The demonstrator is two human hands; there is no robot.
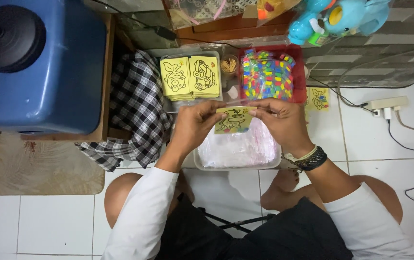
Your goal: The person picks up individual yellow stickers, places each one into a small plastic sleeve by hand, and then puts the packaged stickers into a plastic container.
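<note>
The yellow picture card (234,120) lies level between both grips, left hand (195,126) and right hand (284,124) pinching its opposite short ends.

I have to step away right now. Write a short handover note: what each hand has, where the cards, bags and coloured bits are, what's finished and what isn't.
Left hand and right hand: both pinch one yellow picture card, apparently inside a clear sleeve, above the tray of clear bags.
Stacks of yellow cards lie in the tray ahead; beside them a cup of sticks and a red tray of coloured packets.
One card on the floor lies right of the red tray.
Done: cannot tell of any finished packs.
Left: the stacked cards.
</note>
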